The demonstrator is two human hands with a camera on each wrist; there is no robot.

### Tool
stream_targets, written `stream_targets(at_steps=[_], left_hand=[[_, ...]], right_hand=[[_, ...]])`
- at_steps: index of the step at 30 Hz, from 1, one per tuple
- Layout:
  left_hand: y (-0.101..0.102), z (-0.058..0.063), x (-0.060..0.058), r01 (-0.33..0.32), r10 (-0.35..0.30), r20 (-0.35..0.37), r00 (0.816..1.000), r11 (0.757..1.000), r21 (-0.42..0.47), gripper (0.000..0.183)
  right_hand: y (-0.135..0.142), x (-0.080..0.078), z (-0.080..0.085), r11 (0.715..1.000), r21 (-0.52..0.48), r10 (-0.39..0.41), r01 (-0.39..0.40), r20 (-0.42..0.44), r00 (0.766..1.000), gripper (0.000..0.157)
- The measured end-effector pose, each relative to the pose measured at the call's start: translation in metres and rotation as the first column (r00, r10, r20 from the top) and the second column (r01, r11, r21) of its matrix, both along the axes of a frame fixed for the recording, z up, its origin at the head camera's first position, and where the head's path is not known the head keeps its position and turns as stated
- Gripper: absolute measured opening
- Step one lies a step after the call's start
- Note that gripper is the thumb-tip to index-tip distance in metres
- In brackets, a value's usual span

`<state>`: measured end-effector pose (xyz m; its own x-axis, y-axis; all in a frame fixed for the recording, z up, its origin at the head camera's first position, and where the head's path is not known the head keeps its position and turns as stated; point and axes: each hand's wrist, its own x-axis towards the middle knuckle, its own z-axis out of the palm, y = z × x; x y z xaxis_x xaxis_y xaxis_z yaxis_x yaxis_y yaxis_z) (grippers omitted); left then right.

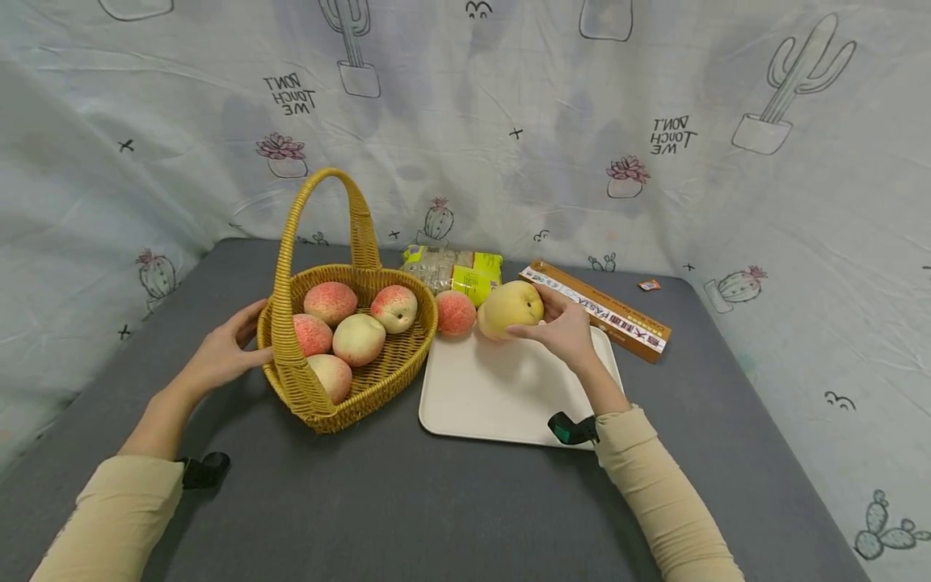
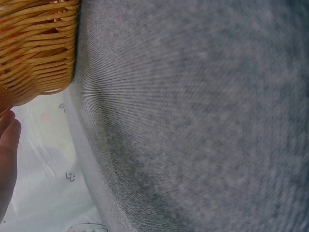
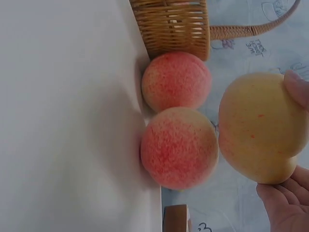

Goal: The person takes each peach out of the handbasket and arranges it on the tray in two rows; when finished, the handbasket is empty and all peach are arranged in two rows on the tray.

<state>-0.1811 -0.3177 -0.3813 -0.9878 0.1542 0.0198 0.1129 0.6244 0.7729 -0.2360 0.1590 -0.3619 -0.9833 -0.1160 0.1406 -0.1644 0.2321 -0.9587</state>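
In the head view a yellow peach (image 1: 512,307) is held in my right hand (image 1: 563,327), between thumb and fingers, above the far part of a cream tray (image 1: 494,396). Behind and below it, a blushed peach (image 3: 179,148) is mostly hidden in the head view. A second red peach (image 1: 456,314) lies at the tray's far left corner, close to the basket. My left hand (image 1: 229,347) touches the outer left side of a wicker basket (image 1: 385,388), fingers fairly straight. Several peaches (image 1: 360,339) lie inside the basket.
Behind the tray lie a clear and yellow-green packet (image 1: 473,275) and a long pasta box (image 1: 596,311). A small orange sachet (image 1: 649,284) is at the far right. The basket's tall handle (image 1: 291,234) arches upward. A patterned cloth (image 1: 509,121) hangs behind the grey table (image 1: 436,501).
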Motion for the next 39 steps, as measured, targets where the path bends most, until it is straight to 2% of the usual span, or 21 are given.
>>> stream_targets(at_steps=[8, 22, 34, 39], left_hand=[[0.000, -0.001, -0.001, 0.000, 0.000, 0.003, 1.000, 1.000, -0.007, 0.090], [-0.001, -0.001, -0.002, 0.016, -0.016, 0.010, 1.000, 1.000, 0.004, 0.090], [-0.001, -0.001, -0.002, 0.000, 0.000, 0.010, 1.000, 1.000, -0.017, 0.090], [0.000, 0.000, -0.001, -0.001, 0.001, 0.008, 1.000, 1.000, -0.014, 0.090]], right_hand=[[0.017, -0.005, -0.003, 0.998, -0.030, -0.054, 0.055, 0.040, 0.998, 0.083], [0.031, -0.008, -0.010, 0.993, -0.014, -0.119, 0.120, 0.061, 0.991, 0.082], [0.044, -0.010, -0.020, 0.983, 0.078, -0.170, 0.164, 0.080, 0.982, 0.080], [0.048, -0.011, -0.026, 0.966, 0.192, -0.181, 0.170, 0.041, 0.983, 0.078]])
